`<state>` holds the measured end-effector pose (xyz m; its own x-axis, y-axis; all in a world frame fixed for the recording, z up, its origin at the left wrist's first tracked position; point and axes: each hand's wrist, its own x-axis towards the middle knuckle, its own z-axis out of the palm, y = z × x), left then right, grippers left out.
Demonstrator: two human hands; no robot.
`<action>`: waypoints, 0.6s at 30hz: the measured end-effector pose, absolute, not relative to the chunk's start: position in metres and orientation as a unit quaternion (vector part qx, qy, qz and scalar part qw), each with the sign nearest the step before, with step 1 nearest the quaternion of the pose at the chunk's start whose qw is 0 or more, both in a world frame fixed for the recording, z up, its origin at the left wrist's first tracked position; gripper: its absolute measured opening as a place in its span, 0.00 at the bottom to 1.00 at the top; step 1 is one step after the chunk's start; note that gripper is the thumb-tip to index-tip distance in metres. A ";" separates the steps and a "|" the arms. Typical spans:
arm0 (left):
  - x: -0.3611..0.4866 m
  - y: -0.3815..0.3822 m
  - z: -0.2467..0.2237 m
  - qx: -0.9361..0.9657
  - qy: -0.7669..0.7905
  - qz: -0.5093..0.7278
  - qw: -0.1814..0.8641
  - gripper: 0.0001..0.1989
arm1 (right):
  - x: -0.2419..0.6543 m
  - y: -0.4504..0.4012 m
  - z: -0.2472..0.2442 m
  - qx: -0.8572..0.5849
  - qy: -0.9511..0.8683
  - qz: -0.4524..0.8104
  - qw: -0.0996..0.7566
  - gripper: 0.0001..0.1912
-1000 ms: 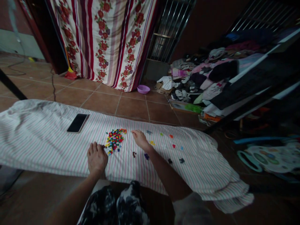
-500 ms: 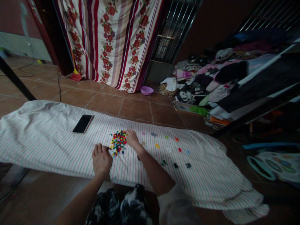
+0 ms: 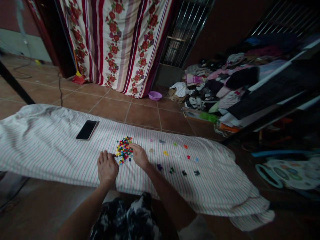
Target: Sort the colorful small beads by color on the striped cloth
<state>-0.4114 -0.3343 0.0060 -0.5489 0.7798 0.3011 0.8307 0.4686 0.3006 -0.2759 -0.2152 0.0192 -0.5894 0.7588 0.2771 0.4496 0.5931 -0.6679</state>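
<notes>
A heap of small, many-coloured plastic pieces (image 3: 123, 148) lies on the striped cloth (image 3: 62, 146). My left hand (image 3: 107, 166) rests palm down on the cloth, fingers out, at the heap's left edge. Over the heap's right side, my right hand (image 3: 139, 155) reaches in with its fingertips drawn together among the pieces; whatever they pinch is too small to make out. To the right, little same-coloured groups are spread apart, among them yellow pieces (image 3: 165, 153), red pieces (image 3: 188, 157), orange pieces (image 3: 185, 146), dark green pieces (image 3: 172, 170) and black pieces (image 3: 184, 173).
A phone (image 3: 87, 130) lies on the cloth left of the heap. Beyond the cloth-covered surface are a tiled floor, a purple basin (image 3: 155, 96), a floral curtain (image 3: 115, 50) and a pile of clothes (image 3: 220, 80). A dark slanting bar (image 3: 265, 116) stands at the right.
My right hand has shifted slightly down and left across the heap's right side. Dark pieces formerly behind my right forearm now show. My left hand stays on the cloth; the view has shifted slightly.
</notes>
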 end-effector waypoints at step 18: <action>-0.412 -0.335 0.007 -0.473 -0.852 -0.217 0.062 0.18 | -0.269 -0.209 0.002 -0.444 -0.777 0.331 0.300 0.23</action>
<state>-0.4115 -0.3352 0.0066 -0.5457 0.7781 0.3112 0.8322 0.4594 0.3106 -0.2694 -0.2094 0.0021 -0.4260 0.8881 0.1724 0.4916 0.3872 -0.7800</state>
